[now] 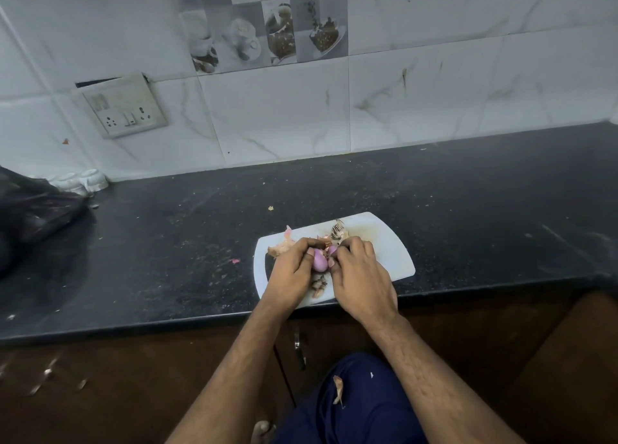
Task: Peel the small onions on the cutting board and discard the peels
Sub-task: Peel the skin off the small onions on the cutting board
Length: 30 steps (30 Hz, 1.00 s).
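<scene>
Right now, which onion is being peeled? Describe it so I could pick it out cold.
Find the white cutting board at the near edge of the black counter. Over its middle, the left hand and right hand meet around the onion. It is the smooth, pinkish-purple bulb between the fingertips, unlike the dry tan peels scattered around it.

A dark speckled tabletop [468, 189] carries a white cutting board [394, 256] at its front edge, a black plastic bag [30, 216] at the left edge, a white holder [83, 181] against the back edge, and scattered peel bits [235, 260].
</scene>
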Available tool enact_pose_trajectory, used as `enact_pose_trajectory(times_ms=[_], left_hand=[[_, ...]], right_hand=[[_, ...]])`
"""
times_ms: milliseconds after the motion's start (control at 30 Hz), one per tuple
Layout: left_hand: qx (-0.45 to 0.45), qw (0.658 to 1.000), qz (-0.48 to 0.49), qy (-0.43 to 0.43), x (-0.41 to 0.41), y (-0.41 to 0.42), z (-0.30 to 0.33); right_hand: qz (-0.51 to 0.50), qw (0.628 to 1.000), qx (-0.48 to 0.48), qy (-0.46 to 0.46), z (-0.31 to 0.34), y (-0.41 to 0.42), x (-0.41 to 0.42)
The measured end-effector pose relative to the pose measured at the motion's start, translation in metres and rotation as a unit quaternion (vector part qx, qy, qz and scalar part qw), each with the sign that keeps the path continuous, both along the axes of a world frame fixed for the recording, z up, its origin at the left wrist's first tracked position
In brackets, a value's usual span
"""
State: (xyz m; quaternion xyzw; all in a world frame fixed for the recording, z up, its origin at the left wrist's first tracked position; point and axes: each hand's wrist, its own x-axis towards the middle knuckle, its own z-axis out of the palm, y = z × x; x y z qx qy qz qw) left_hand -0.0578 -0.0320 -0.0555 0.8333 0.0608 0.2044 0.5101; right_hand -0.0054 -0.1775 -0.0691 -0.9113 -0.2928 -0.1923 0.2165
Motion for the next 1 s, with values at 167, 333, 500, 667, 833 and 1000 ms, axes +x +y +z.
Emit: enact_pose_trajectory(times_ms=[167,333,500,667,833,1000], left_hand=[[0.035,0.999,-0.016,-0.008,0.001,-0.002,0.0],[0.054,0.998,-0.014,0.001,0.001,-0.002,0.001],[0.022,0.999,0.033,0.011,0.004,0.0,-0.002],[0.005,0.999,0.041,0.008,0.003,0.001,-0.003],[0.006,1.0,0.005,-0.001,0.003,0.002,-0.003],[0.027,1.0,0.003,0.004,0.001,0.002,-0.003]], right_hand=[[0.007,1.0,0.017,0.018,0.001,-0.001,0.001],[-0.055,0.973,0.182,0.13,0.01,-0.002,0.01],[-0.032,0.989,0.108,0.097,0.003,-0.002,0.006],[0.012,0.986,0.147,0.082,-0.001,-0.005,0.0],[0.05,0.986,0.116,0.109,0.004,-0.005,0.002],[0.044,0.967,0.176,0.18,0.011,-0.006,0.007]])
